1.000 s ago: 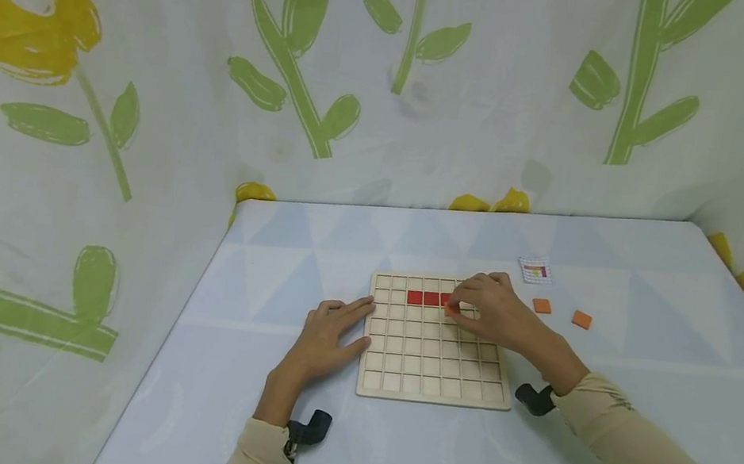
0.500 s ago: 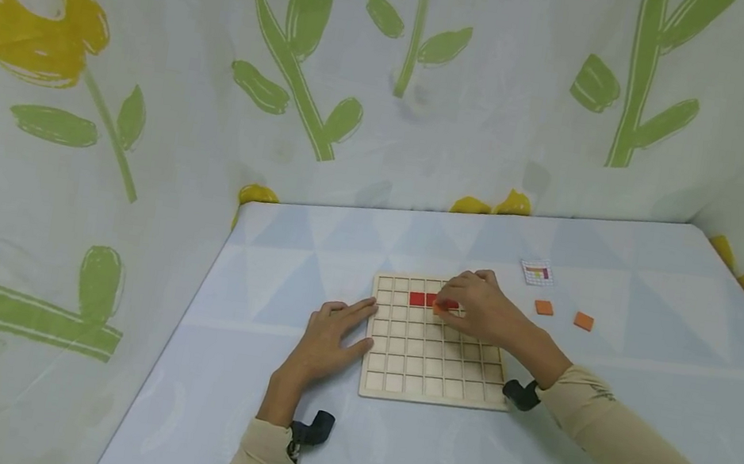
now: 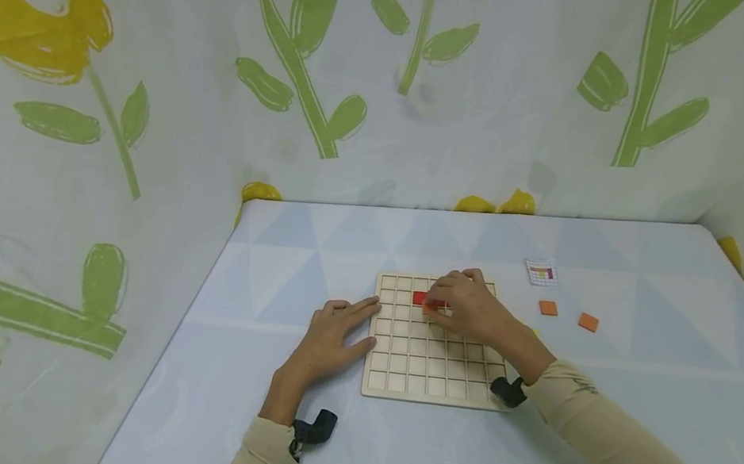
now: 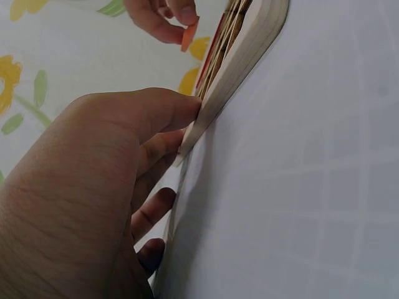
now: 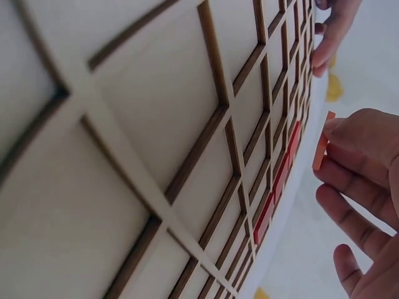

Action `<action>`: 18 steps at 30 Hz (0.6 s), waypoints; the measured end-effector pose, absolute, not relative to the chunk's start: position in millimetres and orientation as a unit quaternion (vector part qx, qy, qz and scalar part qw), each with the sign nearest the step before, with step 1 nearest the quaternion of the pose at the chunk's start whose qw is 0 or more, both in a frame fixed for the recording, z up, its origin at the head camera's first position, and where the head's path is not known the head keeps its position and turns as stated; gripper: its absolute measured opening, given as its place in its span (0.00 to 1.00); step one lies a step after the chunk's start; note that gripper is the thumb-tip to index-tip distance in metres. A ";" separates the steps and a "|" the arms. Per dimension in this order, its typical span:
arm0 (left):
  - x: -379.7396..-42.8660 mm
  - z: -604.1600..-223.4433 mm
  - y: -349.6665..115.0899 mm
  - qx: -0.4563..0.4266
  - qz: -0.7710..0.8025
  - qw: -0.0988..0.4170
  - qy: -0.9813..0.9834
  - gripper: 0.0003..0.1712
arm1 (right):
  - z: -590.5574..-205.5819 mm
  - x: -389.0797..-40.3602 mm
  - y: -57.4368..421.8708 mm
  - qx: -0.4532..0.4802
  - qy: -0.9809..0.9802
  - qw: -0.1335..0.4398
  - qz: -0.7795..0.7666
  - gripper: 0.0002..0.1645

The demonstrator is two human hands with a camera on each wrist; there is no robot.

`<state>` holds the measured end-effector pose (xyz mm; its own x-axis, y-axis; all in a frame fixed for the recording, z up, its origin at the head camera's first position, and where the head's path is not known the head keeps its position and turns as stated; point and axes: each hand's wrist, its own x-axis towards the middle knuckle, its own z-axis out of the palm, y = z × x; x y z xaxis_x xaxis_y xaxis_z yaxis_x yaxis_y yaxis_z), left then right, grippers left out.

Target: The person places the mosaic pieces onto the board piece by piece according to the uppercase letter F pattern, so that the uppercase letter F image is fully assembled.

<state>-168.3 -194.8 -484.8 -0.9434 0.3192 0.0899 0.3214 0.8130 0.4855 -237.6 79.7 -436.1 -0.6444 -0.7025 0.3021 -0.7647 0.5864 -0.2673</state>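
Observation:
A wooden grid board (image 3: 417,367) lies on the table, with red square tiles (image 3: 418,297) in a row of its upper cells. My right hand (image 3: 469,308) pinches an orange square tile (image 5: 322,142) between thumb and fingers; the right wrist view shows it held just off the board. In the head view that hand partly covers the red row. My left hand (image 3: 329,342) rests at the board's left edge with its fingers extended. Seen from the left wrist, the thumb and fingertips (image 4: 187,111) touch the board's side.
Two loose orange tiles (image 3: 548,308) (image 3: 588,322) lie on the table right of the board. Behind them is a small printed pattern card (image 3: 542,273). Flower-printed cloth (image 3: 473,135) hangs behind the table's far edge.
My right hand has moved left over the board with the orange tile, along the red row. My left hand stays at the board's edge.

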 end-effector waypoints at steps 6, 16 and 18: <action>-168.6 -484.5 -194.9 -0.172 -0.254 0.001 -0.952 0.35 | -440.4 -239.6 72.5 0.410 -0.895 0.087 0.154 0.06; -168.0 -484.4 -195.4 -0.170 -0.257 0.002 -0.951 0.35 | -443.3 -239.8 64.4 0.406 -0.900 0.081 0.133 0.05; -168.0 -484.4 -195.6 -0.171 -0.257 0.004 -0.951 0.35 | -444.6 -239.6 63.0 0.409 -0.900 0.085 0.126 0.04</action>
